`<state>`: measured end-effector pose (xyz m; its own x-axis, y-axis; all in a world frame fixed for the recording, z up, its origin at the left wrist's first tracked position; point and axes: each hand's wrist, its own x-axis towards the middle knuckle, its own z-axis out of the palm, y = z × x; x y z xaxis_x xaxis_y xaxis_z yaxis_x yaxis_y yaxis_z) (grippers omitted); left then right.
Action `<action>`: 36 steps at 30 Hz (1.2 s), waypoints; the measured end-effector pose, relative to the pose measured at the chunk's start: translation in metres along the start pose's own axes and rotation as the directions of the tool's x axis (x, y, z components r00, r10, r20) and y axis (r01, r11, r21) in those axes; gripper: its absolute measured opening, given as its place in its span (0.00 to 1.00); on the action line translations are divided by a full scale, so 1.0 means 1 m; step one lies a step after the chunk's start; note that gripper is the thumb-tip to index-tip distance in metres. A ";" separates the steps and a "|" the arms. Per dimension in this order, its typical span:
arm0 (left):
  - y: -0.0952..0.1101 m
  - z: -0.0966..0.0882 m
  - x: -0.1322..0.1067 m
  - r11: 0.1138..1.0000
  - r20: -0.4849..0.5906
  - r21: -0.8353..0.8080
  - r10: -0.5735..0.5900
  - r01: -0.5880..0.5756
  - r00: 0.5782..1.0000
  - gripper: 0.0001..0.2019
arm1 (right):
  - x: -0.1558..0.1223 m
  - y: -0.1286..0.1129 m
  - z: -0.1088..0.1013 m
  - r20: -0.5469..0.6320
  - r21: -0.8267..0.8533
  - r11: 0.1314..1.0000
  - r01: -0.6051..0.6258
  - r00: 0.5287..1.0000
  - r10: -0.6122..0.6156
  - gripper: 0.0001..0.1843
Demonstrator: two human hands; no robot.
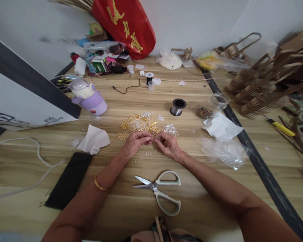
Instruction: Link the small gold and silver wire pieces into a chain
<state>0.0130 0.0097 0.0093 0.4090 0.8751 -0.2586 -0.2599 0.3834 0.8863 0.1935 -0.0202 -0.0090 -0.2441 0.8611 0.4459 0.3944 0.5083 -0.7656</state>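
My left hand [135,143] and my right hand [168,144] meet fingertip to fingertip over a wooden table [131,101]. Both are pinched closed on a tiny piece between them, too small to name. A thin silver chain [145,155] lies just below the left hand and seems to run up to the pinch. Right behind the hands sits a heap of small gold and silver jewellery parts [141,125]. Open scissors with pale handles [161,189] lie nearer to me, between my forearms.
A black phone [69,179], a crumpled tissue [94,139] and a white cable [37,158] are at left, a purple bottle [89,97] behind them. A wire spool [177,107], bead jar [214,104], white paper [221,127] and plastic bag [224,151] are right. Wooden baskets [257,90] stack far right.
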 end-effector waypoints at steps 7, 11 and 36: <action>0.000 0.000 0.000 1.000 0.007 0.015 0.000 0.000 1.000 0.12 | 0.000 -0.001 0.000 -0.005 -0.004 1.000 -0.006 1.000 0.006 0.06; -0.001 0.000 0.000 1.000 0.014 0.017 0.002 -0.002 1.000 0.12 | 0.000 -0.002 0.000 -0.022 -0.009 1.000 -0.015 1.000 0.015 0.06; -0.002 -0.002 0.001 1.000 0.028 0.011 0.004 -0.005 1.000 0.11 | -0.002 0.001 0.001 0.013 -0.065 0.997 0.043 0.999 -0.042 0.05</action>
<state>0.0122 0.0101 0.0071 0.4321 0.8682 -0.2440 -0.2522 0.3761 0.8916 0.1935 -0.0219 -0.0109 -0.2716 0.8388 0.4718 0.4400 0.5442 -0.7143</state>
